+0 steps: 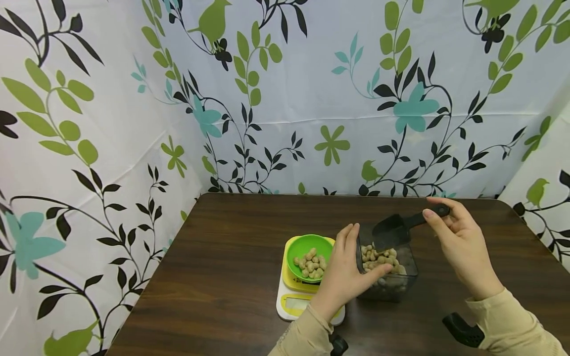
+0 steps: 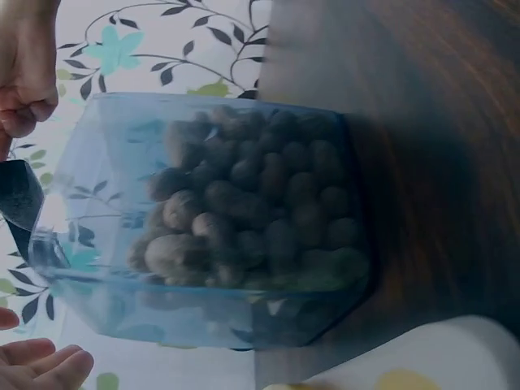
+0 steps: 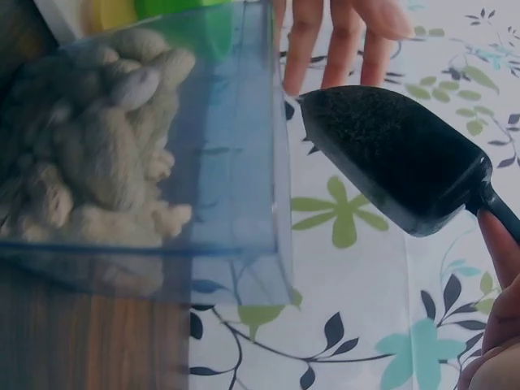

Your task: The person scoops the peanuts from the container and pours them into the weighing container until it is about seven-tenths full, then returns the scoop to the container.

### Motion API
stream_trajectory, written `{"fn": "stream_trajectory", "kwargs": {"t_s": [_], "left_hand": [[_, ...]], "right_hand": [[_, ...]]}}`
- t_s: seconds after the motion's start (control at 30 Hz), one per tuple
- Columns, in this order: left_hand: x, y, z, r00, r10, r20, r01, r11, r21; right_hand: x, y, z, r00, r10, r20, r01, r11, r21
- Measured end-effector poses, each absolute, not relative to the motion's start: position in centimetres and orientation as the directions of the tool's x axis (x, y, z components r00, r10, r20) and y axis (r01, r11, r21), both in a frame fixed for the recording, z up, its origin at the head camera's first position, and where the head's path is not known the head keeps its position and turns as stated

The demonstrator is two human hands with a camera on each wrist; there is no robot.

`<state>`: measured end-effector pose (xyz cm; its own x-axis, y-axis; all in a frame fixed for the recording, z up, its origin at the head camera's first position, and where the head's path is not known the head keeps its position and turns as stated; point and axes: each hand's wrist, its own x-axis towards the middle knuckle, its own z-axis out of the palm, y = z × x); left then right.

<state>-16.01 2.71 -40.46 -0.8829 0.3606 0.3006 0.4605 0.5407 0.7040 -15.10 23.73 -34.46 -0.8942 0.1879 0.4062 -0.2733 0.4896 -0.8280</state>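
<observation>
My right hand (image 1: 465, 242) pinches the handle of a black scoop (image 1: 392, 232) between thumb and fingers. The scoop is over the back of a clear plastic container (image 1: 411, 269); its dark blade shows bare in the right wrist view (image 3: 390, 154). Inside the container lies a heap of unshelled peanuts (image 2: 244, 195). By the container's left rim is my left hand (image 1: 345, 269), its fingers extended and its thumb stretched across the front of the opening. Left of that hand, a green bowl (image 1: 296, 269) holding several peanuts (image 1: 313, 263) sits on a yellow-and-white kitchen scale (image 1: 285, 304).
The scale's display (image 1: 296, 303) faces me, partly behind my left forearm. All of this stands on a dark wooden table (image 1: 213, 267). A white curtain with leaf and bird prints (image 1: 303, 99) hangs along the table's back and sides.
</observation>
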Motion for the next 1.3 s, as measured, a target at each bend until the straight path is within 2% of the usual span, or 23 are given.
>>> {"fn": "stream_trajectory", "kwargs": {"t_s": [0.4,0.57,0.77,0.87,1.13,1.3], "left_hand": [[-16.2,3.4,-41.3,-0.900,0.373,0.227,0.419,0.592,0.688],[-16.5,3.5,-41.4,-0.902,0.378,0.206,0.408,0.597,0.691],[-16.5,3.6,-41.6,-0.895,0.387,0.224,0.428,0.600,0.675],[-16.4,3.6,-41.8,-0.895,0.383,0.229,0.429,0.598,0.677],[-16.0,3.6,-42.4,-0.901,0.373,0.221,0.420,0.628,0.655],[-15.9,3.6,-42.4,-0.887,0.390,0.248,0.453,0.627,0.633]], "right_hand": [[-15.7,24.6,-35.4,-0.886,0.083,0.457,-0.263,0.721,-0.641],[-15.9,24.5,-35.7,-0.886,-0.015,0.463,-0.309,0.763,-0.567],[-16.1,24.2,-36.6,-0.856,-0.152,0.494,-0.416,0.771,-0.483],[-16.0,24.1,-36.9,-0.872,-0.177,0.457,-0.413,0.768,-0.490],[-15.7,24.3,-38.1,-0.943,-0.198,0.268,-0.326,0.715,-0.618],[-15.5,24.1,-38.8,-0.959,-0.170,0.226,-0.279,0.698,-0.659]]}}
